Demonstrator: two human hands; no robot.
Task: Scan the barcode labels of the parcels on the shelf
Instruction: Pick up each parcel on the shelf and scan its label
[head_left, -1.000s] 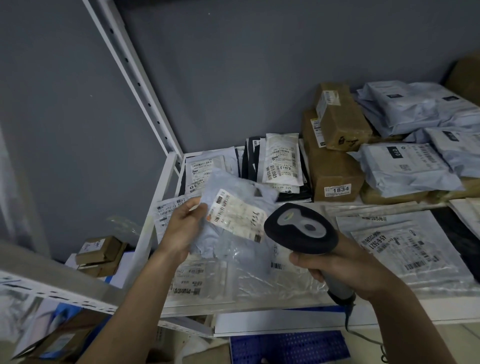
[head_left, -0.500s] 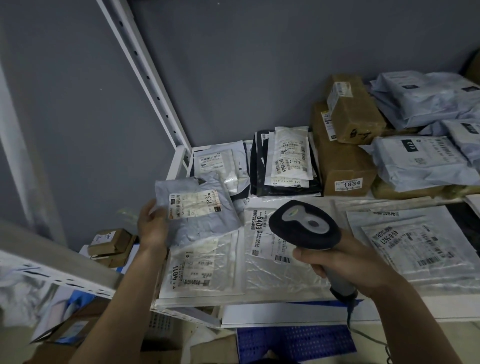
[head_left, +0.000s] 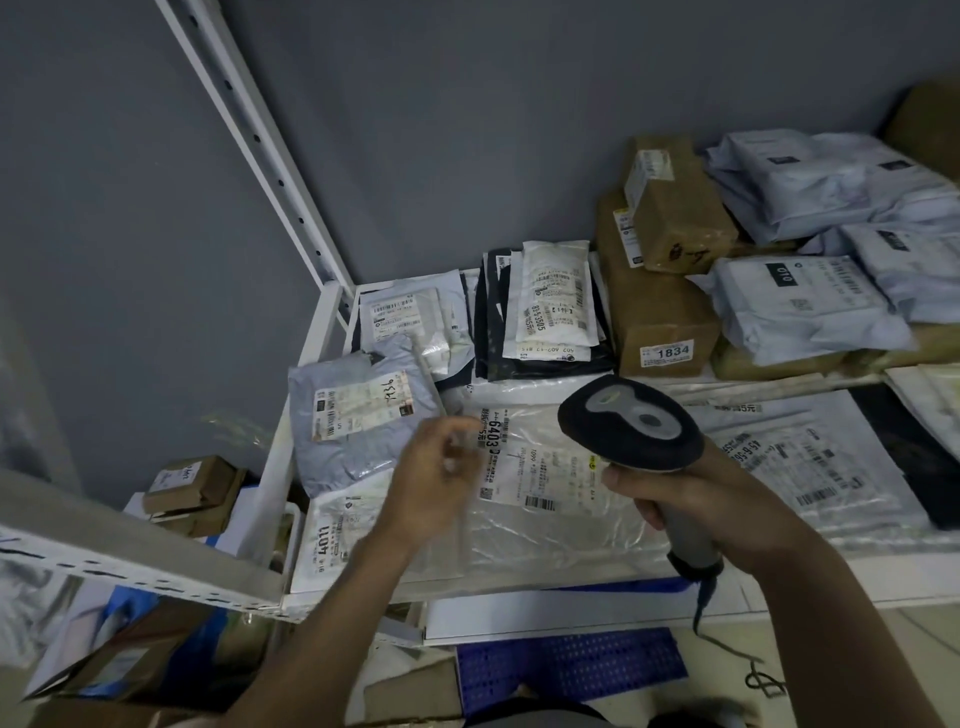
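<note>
shelf frame (head_left: 311, 332): white painted metal, punched holes, smooth
near flat parcel (head_left: 561, 525): clear crinkly plastic, real glossy, paper label
grey mailer (head_left: 353, 447), far left: matt soft plastic, wrinkled
boxes (head_left: 660, 312): brown cardboard under shiny tape
scanner (head_left: 631, 423): black matt plastic head, grey smooth handle
crate (head_left: 571, 670) below: blue perforated plastic

Shelf front edge (head_left: 519, 587): open to approach from the near side.
Left side: blocked by white upright post (head_left: 270, 171) and side rail (head_left: 317, 338).
Rear: closed by grey wall (head_left: 493, 130).
Rear right: stacked brown boxes (head_left: 660, 291) and grey mailer bags (head_left: 810, 208) obstruct low entry.
Shelf surface: fully covered by flat parcels (head_left: 545, 493), overlapping.
Overhead: open space above the flat parcels.
</note>
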